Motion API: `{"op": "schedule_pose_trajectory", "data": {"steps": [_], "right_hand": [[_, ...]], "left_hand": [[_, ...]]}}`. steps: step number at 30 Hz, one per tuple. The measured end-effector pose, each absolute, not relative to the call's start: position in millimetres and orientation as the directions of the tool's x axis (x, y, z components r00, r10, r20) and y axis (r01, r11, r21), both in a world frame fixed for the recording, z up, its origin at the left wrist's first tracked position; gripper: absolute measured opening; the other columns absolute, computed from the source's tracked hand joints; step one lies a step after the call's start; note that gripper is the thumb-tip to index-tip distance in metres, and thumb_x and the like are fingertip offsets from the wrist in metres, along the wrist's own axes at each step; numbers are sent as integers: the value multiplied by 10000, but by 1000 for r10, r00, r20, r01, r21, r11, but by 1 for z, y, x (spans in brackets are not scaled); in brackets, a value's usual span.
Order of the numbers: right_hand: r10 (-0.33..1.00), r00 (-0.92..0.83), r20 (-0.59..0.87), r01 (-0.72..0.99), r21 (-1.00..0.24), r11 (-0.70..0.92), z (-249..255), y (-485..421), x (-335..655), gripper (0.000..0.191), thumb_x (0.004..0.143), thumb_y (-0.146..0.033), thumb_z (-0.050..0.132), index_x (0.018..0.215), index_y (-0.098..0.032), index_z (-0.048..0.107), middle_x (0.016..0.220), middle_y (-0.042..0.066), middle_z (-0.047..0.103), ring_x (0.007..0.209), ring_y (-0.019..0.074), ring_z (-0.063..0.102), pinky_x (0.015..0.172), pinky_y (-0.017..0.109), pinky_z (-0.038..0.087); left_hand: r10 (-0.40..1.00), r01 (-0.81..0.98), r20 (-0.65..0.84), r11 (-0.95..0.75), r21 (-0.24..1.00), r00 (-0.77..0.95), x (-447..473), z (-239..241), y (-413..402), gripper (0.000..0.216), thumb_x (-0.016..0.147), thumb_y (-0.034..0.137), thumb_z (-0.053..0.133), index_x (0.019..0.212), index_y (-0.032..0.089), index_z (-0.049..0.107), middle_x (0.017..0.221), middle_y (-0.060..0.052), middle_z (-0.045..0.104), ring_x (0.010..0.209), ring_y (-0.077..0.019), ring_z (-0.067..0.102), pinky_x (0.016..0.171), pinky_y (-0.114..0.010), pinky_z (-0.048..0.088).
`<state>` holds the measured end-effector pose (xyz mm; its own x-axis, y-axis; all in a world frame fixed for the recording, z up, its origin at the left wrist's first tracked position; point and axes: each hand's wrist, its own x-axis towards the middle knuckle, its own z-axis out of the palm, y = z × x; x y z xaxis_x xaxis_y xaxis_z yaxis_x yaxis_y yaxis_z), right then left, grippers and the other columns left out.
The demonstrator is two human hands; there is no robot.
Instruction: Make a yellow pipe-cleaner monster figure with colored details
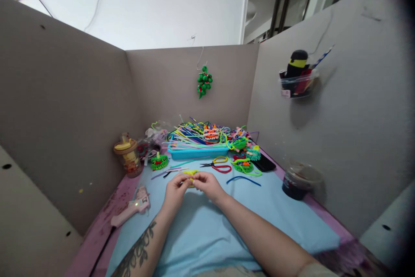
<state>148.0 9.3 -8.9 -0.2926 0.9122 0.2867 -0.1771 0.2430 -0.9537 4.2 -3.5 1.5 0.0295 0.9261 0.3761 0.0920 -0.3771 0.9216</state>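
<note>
Item, one small fuzzy yellow piece, located near the middle of the desk, over the blue cloth; left hand and right hand both with grip pinched on it, fingertips meeting, exact hold partly hidden by the fingers. Hazards, as judged: the piece could slip or lose its shape if either pinch slackens, being small and largely covered; the pink glue gun, by the left edge with a green lamp lit, may be hot and could mark the left forearm or the cloth if brushed; the scissors, lying just beyond the hands, could nick a finger reaching carelessly past the blades. Containers: one blue tray by the far edge, heaped with fuzzy stems in many colours; one lidded cup, left edge towards the far corner, yellowish and brown within, contents not identifiable; one clear tub on the right partition, holding a black item with a yellow band and a slim blue-and-white stick; one round tub, right edge, dark inside, contents unclear
</note>
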Motion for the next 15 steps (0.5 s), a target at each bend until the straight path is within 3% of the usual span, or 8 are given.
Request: {"op": "schedule_pose_trajectory", "data": {"steps": [7, 11, 15], "right_hand": [[908, -314, 278, -135, -960, 247, 0, 7, 144, 220, 711, -345, 601, 791, -141, 623, 627, -11, 570, 531, 89, 474, 505, 213, 365], [927, -314, 207, -79, -978, 192, -2, 10, 146, 230, 688, -347, 621, 791, -142, 635, 637, -7, 595, 495, 78, 468, 448, 192, 342], [926, -330, 181, -61, -983, 170, -5, 12, 148, 202, 688, -339, 624, 725, -141, 641, 570, -22, 580, 450, 61, 431, 420, 178, 317]], "left_hand": [[976, -93, 218, -215, 972, 17, -4, -9, 6, 252, 670, 364, 646, 765, 132, 666, 695, -42, 657, 628, -161, 570, 598, -258, 442], [981, -102, 194, -193, 976, 1, -7, -14, 11, 302, 678, 384, 645, 839, 128, 654, 750, -54, 665, 656, -161, 572, 607, -246, 429], [979, -134, 201, -197, 971, 17, -5, -11, 9, 268, 672, 373, 659, 788, 132, 642, 718, -44, 654, 644, -153, 563, 615, -246, 430]]}}
